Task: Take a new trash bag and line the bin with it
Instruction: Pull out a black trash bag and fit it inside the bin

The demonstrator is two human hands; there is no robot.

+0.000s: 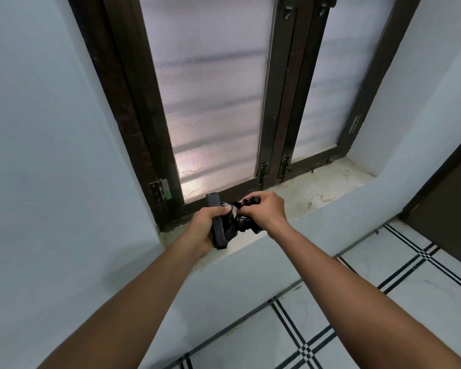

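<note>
A black roll of trash bags (218,235) stands upright over the window sill (330,182), and my left hand (204,227) is closed around it. The loose end of a black trash bag (238,225) trails from the roll to the right. My right hand (268,211) pinches that crumpled bag end, close beside the left hand. No bin shows in the view.
A dark-framed window with frosted panes (210,102) rises behind the sill, with latches at its lower edge. Pale walls flank it. A white tiled floor with black stripes (383,302) lies at the lower right, and a dark door (453,209) stands at the right edge.
</note>
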